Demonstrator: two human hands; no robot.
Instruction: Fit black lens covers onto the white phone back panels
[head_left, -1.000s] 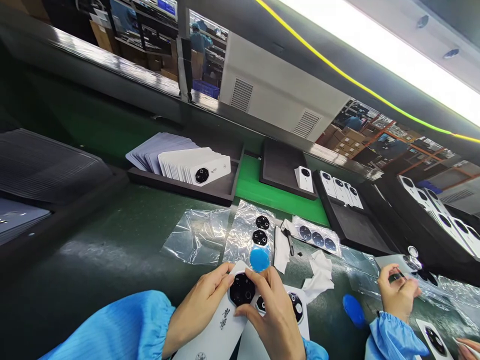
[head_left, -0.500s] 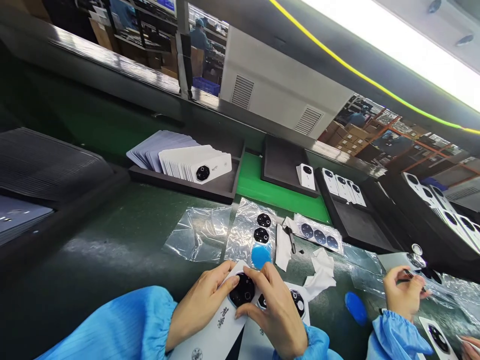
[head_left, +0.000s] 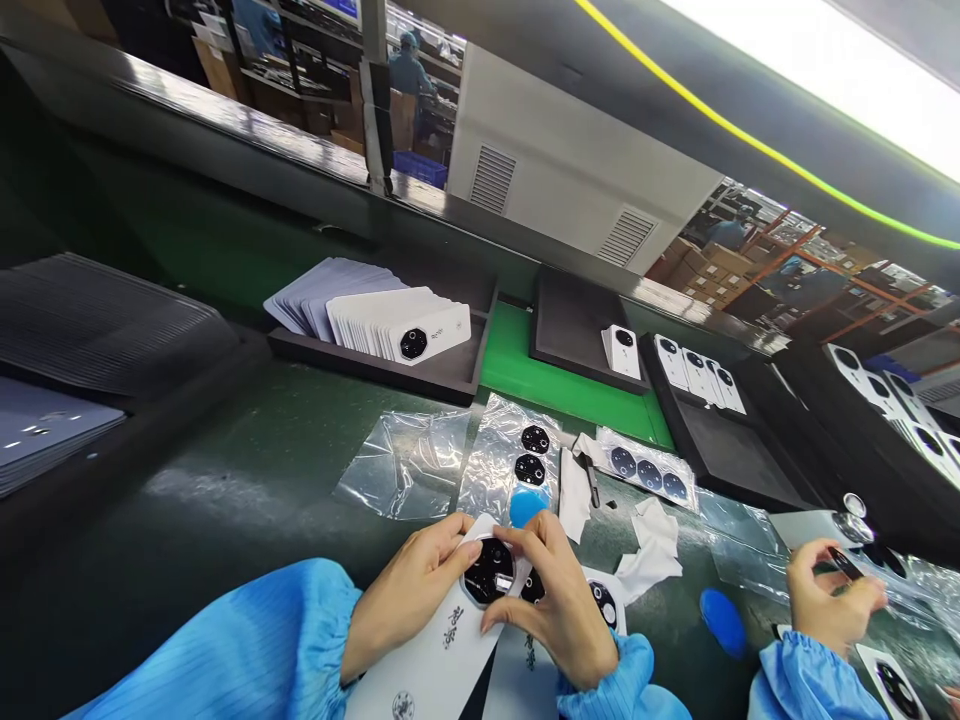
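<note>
A white phone back cover (head_left: 431, 655) lies tilted in front of me, with dark lettering and a round emblem on it. My left hand (head_left: 411, 595) grips its left edge, the thumb resting at the rim of the round black camera plate (head_left: 480, 580). From the other side, my right hand (head_left: 562, 605) pinches around that plate, thumb low and index finger at the top edge. Beneath and beside it are a second white cover (head_left: 517, 685) and another one (head_left: 616, 592), partly hidden by my right hand. A blue round film (head_left: 528, 505) sits just beyond my fingers.
Plastic film (head_left: 409, 465) and a clear bag with black camera plates (head_left: 530, 468) lie ahead. White cloths (head_left: 651, 550) and a blue disc (head_left: 723, 622) are to the right. A co-worker's hand (head_left: 825, 605) holds a black plate. Black trays (head_left: 367, 360) hold fanned covers.
My hands keep their hold on the cover, shifting only slightly. A bright reflection now shows on its camera plate. The co-worker's hand has turned, showing the black plate more. The view has moved a little.
</note>
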